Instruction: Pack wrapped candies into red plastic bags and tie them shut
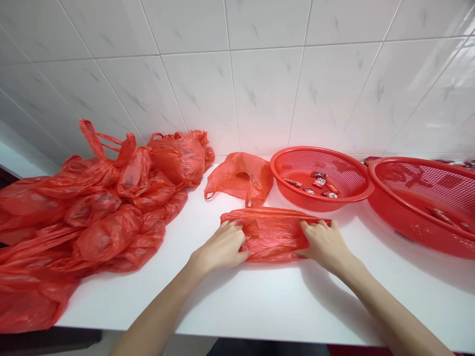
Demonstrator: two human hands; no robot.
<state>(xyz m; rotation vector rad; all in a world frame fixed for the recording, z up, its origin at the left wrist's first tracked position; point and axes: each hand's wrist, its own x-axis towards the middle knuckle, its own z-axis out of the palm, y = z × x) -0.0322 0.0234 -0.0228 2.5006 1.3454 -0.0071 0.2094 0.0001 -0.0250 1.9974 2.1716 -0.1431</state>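
Note:
A thin red plastic bag is stretched sideways just above or on the white table, its far edge taut. My left hand grips its left end, fingers curled over the film and thumb pointing inward. At the other end my right hand holds it the same way. Some fingertips are hidden in the folds. Just behind lies another red bag, flat and crumpled, with its handle loops toward me.
Many filled red bags are heaped on the left. To the right, a red mesh basket contains several small wrapped packets; a larger red basket stands farther right. White tiled wall closes the back. The table's front edge is near me.

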